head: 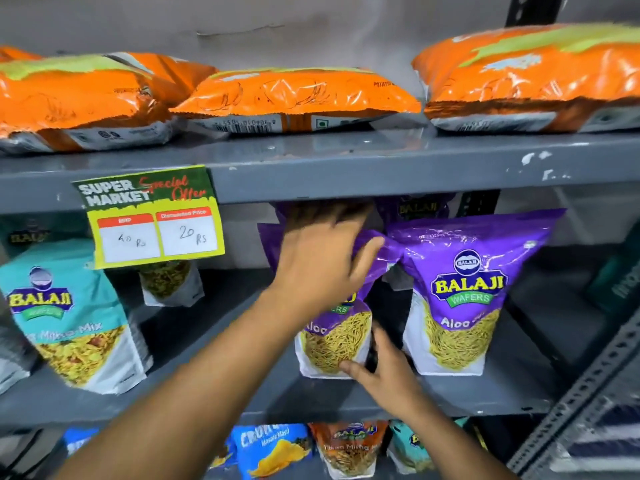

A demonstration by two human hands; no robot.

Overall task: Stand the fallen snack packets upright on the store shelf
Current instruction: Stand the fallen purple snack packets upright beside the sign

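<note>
A purple Aloo Sev packet (334, 337) stands on the middle grey shelf (214, 386). My left hand (322, 258) grips its top edge, and my right hand (384, 372) holds its lower right corner. A second purple packet (460, 292) stands upright just to the right, touching the first near the top. Another purple packet (419, 207) shows behind them. On the top shelf (346, 161) several orange packets (298, 95) lie flat on their sides.
A teal Mix packet (69, 317) leans at the left of the middle shelf, with a small packet (171, 284) behind it. A price tag (152, 216) hangs from the top shelf edge. Blue and orange packets (273, 448) fill the shelf below. A slotted metal upright (588, 393) rises at right.
</note>
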